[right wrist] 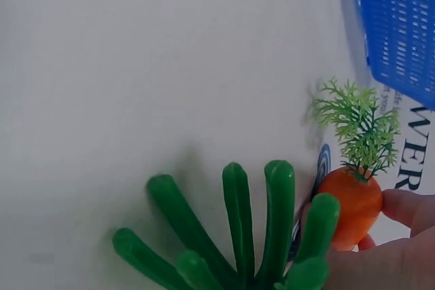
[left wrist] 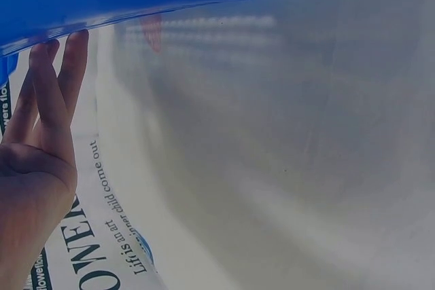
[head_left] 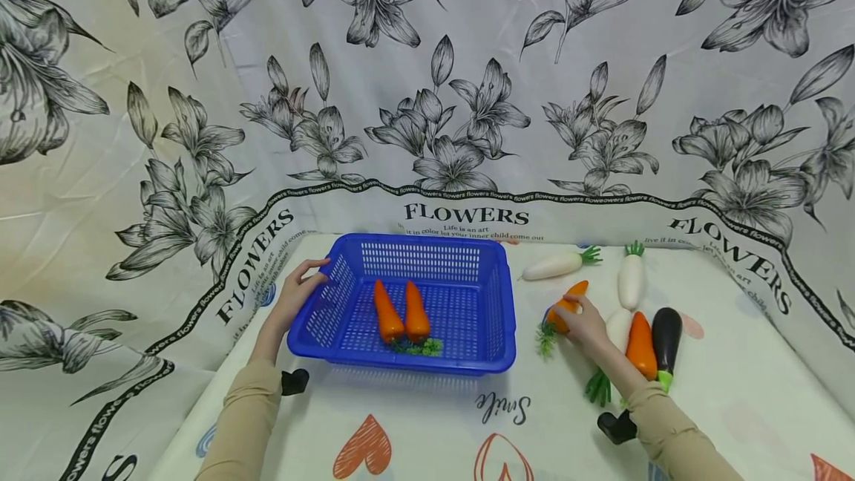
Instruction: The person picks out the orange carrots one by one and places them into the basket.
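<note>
My left hand (head_left: 298, 297) is at the left side of a blue plastic basket (head_left: 401, 364). Its fingers reach up straight and touch the rim, as the left wrist view shows from outside. Two orange carrots (head_left: 387, 318) with green tops lie side by side inside the basket. To the right of it, my right hand (head_left: 588, 329) holds another carrot (right wrist: 350, 202) between thumb and fingers, its leafy top (right wrist: 363, 127) pointing toward the basket. Close by that hand, a white radish (head_left: 618, 326) lies partly hidden under the wrist, its thick green stalks (right wrist: 238, 222) large in the right wrist view.
Right of the right forearm lie one more carrot (head_left: 641, 347) and a dark eggplant (head_left: 666, 340). Farther back are two white radishes, one lying sideways (head_left: 553, 266) and one lengthwise (head_left: 631, 282). A flower-printed curtain (head_left: 467, 132) hangs behind the white printed tabletop (head_left: 427, 436).
</note>
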The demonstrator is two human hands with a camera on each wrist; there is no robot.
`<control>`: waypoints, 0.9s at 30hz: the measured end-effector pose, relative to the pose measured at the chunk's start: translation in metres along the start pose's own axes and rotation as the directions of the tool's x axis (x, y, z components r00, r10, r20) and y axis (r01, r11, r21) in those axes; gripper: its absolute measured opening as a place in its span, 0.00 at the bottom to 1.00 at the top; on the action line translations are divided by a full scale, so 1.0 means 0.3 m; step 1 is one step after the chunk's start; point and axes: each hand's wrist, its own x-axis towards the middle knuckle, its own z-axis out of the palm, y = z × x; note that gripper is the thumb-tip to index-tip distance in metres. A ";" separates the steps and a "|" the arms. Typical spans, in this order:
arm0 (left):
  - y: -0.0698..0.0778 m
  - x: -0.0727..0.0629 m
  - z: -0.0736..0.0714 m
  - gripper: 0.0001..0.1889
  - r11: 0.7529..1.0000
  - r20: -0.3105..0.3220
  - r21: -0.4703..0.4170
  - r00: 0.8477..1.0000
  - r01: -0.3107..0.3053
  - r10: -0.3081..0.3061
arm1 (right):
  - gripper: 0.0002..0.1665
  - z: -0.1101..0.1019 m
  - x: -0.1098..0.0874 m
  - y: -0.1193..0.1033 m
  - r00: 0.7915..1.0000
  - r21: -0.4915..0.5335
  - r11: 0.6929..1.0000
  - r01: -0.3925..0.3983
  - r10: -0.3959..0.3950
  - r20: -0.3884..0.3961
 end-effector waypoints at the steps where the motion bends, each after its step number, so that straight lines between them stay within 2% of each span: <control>1: 0.000 0.000 -0.001 0.22 1.000 -0.001 0.001 1.000 -0.003 0.003 | 0.34 -0.002 0.001 -0.001 1.000 0.008 1.000 -0.005 0.005 0.006; 9: -0.002 -0.005 -0.007 0.22 1.000 0.004 -0.016 1.000 0.002 -0.002 | 0.34 -0.003 0.002 0.000 0.999 0.071 0.997 -0.019 0.015 0.046; 18: 0.000 -0.005 -0.004 0.22 1.000 0.000 -0.013 1.000 -0.012 0.012 | 0.34 0.000 -0.002 0.001 0.999 0.125 0.992 -0.029 0.023 0.046; 23: 0.042 -0.024 -0.002 0.22 0.999 0.023 -0.043 1.000 -0.014 0.015 | 0.34 -0.002 -0.016 -0.002 0.997 0.163 0.985 -0.049 0.040 0.059; 27: 0.077 -0.046 0.003 0.22 0.999 0.027 -0.017 0.999 -0.039 0.040 | 0.33 -0.002 -0.019 -0.005 0.997 0.189 0.980 -0.057 0.046 0.063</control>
